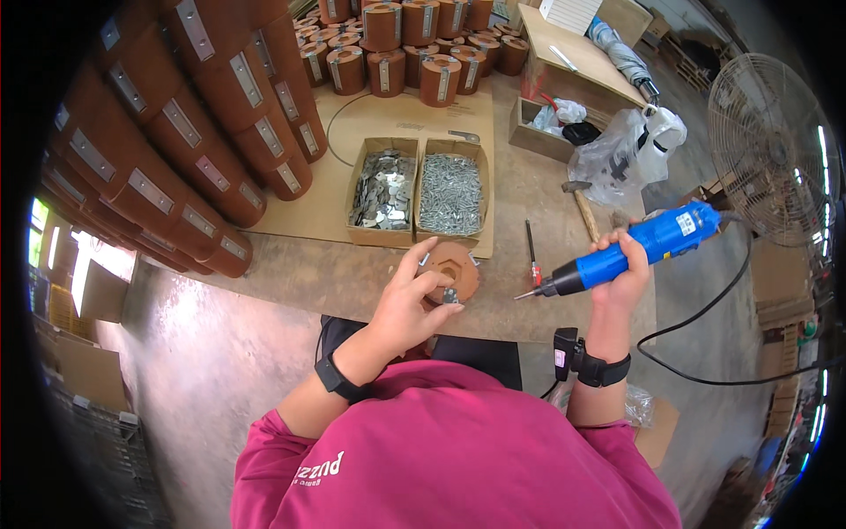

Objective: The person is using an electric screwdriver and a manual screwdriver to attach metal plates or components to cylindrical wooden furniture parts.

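Observation:
In my right hand (619, 275) is a blue electric screwdriver (656, 241). Its black nose and thin bit point left, a short way from a brown round block (467, 269) at the front of the table. That block has a hollow in its face and bright metal tabs at its rim. My left hand (414, 295) is closed beside it, fingers on the block's left side. A small grey metal piece (450, 295) shows at the thumb tip; its exact shape is too small to tell. Beyond lie a cardboard box of flat metal plates (385, 189) and a box of screws (450, 194).
Brown cylinders (189, 132) rise in tall stacks at left; more cylinders (385, 75) stand at the back. A red-handled screwdriver (534, 269) and a hammer (585, 212) lie right of the boxes. A black cord (705, 379) loops at right, below a large fan (765, 145).

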`<state>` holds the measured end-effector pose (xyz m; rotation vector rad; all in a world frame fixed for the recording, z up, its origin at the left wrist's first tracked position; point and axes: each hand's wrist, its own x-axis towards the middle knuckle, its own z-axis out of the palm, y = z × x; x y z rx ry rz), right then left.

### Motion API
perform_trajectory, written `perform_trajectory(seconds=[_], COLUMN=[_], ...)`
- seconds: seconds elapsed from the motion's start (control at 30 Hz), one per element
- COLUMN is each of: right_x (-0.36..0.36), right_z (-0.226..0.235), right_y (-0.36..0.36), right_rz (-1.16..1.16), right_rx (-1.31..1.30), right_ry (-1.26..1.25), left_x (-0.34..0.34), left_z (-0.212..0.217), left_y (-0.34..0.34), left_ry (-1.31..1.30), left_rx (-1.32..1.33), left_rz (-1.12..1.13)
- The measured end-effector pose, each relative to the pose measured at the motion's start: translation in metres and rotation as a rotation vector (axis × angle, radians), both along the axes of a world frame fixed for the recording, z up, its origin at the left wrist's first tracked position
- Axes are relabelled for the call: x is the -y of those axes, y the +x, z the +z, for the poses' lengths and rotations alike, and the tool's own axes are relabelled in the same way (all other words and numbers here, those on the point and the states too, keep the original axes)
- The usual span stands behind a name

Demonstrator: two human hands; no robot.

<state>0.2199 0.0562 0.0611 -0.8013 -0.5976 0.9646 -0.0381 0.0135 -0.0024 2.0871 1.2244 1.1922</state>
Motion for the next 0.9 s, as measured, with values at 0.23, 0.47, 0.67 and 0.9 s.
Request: perform_trajectory(seconds=[0.23,0.47,0.67,0.9], right_x=[0.004,-0.003,0.002,-0.002], right_z=[-0.056,-0.106,-0.129,-0.125], right_y=[0.053,0.067,0.067,0.063], right_rz=[-0.151,-0.063,-0.070,-0.074], right_rx=[-0.143,-0.220,-0.226,-0.192], right_ry=[-0.287,-0.388,-0.479,-0.503], left_x=[-0.003,-0.006,-0.011,-0.003], left_z=[0.019,0.020,0.051,0.027], left_y=[-0.004,0.014,-0.022,0.007], left_ry=[-0.105,-0.015,-0.070,-0.242], left_rx=[-0.041,-0.459,-0.463,-0.263], left_rz=[-0.095,0.049,-0.001,0.162])
